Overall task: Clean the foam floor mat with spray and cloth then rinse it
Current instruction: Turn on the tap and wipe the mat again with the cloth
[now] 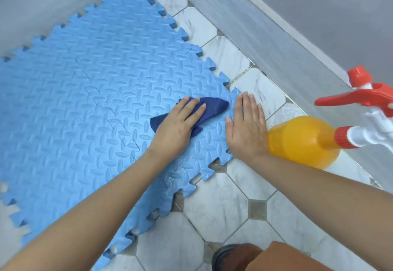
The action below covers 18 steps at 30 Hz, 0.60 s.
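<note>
A light blue foam floor mat point(85, 104) of interlocked tiles with a raised diamond pattern lies on the tiled floor. My left hand point(178, 124) presses a dark blue cloth point(212, 107) flat against the mat near its right edge. My right hand point(246, 126) lies open and flat, fingers together, partly on the mat's toothed edge and partly on the floor. Just right of that hand stands an orange spray bottle point(302, 141) with a red and white trigger head point(370, 98); neither hand touches it.
The floor point(223, 202) is white marble-look tile with small grey diamond insets. A grey wall point(297, 26) runs diagonally along the right, close behind the bottle. Another grey wall borders the mat's far left side. My knee and shoe point(234, 256) show at the bottom.
</note>
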{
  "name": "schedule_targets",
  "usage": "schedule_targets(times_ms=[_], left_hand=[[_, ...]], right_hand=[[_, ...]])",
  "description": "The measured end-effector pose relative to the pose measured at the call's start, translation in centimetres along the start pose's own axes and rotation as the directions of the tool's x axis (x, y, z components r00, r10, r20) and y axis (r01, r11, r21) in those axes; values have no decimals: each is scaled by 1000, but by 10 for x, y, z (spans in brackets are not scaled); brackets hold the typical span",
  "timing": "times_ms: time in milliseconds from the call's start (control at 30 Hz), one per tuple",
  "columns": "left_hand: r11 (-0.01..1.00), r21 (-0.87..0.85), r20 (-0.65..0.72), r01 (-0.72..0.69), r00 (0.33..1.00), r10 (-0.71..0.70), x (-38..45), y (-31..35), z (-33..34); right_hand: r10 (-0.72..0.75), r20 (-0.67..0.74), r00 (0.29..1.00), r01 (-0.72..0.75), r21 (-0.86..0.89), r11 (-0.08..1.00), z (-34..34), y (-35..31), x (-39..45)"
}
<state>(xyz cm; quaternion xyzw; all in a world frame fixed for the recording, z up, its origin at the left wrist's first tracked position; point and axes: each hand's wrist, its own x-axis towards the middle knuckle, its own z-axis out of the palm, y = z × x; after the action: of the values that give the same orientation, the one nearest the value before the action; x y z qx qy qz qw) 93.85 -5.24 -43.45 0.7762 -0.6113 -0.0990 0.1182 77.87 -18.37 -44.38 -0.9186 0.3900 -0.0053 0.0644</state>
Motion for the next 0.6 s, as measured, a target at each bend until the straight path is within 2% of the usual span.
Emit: schedule_targets(times_ms=[67,133,200,233,300,333,367,400,433,500,567,600], left_hand=[[1000,1,20,-20,1000,20,-55,6,-3],[1000,11,20,20,1000,-21,-111,8,-7],[979,16,-62,201,978,-200,-153,-6,-9],[931,-25,-122,365,923,-365,-167,-17,-11],[734,-150,-200,662,707,-679,-179,-34,-14],[658,-191,-218,729,622,-752,-177,-38,-14],[647,-206,-225,734,607,-762,-171,-37,-13],[693,-196,-231,693,654,-720,-164,-31,-11],[767,-184,-224,615,733,-642,-156,-20,-7],[915,-115,-185,386,897,-402,-144,9,7],[971,-53,-131,234,962,-239,-147,31,18],[972,-49,-117,231,965,-235,-153,34,19]], right_hand=[[-3,6,1000,3,-1,1000,-1,1,0],[-8,18,1000,8,1,1000,-3,1,0],[-15,10,1000,15,4,1000,-3,-1,-1],[-15,8,1000,15,1,1000,-3,-2,-1],[-7,16,1000,7,-10,1000,-4,-1,-1],[-24,15,1000,25,-16,1000,-6,-1,0],[-80,19,997,81,-24,996,-8,-2,2],[-175,28,984,176,-27,984,-10,-5,3],[-289,39,956,290,-23,957,-10,-11,5],[-417,67,907,415,34,909,-8,-24,6],[-396,87,914,389,86,917,-7,-32,7],[-385,86,919,377,94,921,-7,-33,7]])
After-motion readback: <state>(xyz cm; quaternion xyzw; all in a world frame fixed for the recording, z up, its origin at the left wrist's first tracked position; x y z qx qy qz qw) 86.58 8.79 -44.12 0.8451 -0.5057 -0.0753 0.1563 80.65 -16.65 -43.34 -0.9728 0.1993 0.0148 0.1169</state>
